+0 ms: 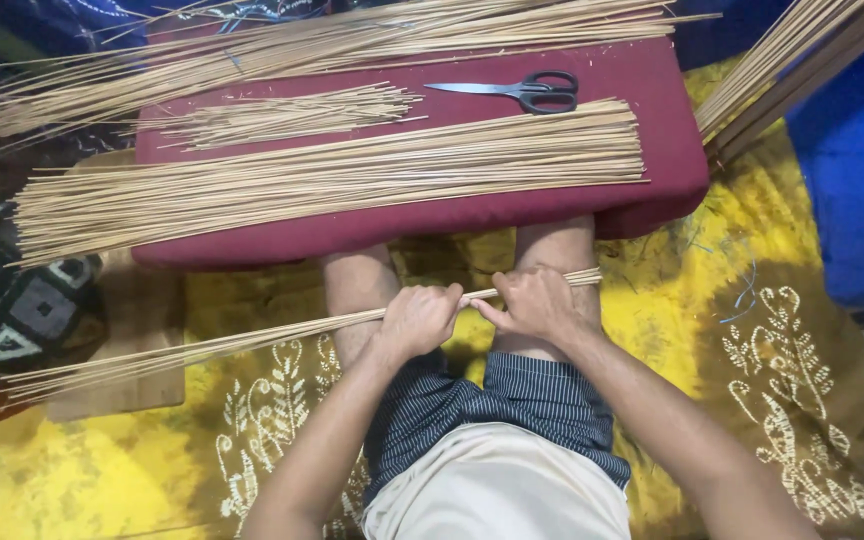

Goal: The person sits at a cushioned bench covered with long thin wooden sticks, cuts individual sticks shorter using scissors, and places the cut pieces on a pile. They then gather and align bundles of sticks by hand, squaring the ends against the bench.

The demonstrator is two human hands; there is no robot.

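A thin bundle of bamboo sticks [252,345] is held across the knees, just in front of the maroon cushion [672,90], with the left hand [420,318] and the right hand [535,303] each in a closed grip around it; the bundle appears to be being gathered and evened, which would call for steady, level pressure. On the cushion lie a wide sheaf of sticks [332,180], a smaller pile [282,115] and black-handled scissors [522,90], above a yellow patterned cloth [772,330] spread on the floor.

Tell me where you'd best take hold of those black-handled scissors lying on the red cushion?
Probably by the two black loop handles at the right end of the black-handled metal scissors. They lie flat and closed on the dark red cushion, blades pointing left, with bare cushion around the loops. Coming from above on the right keeps fingers off the point and the thin pale sticks below.
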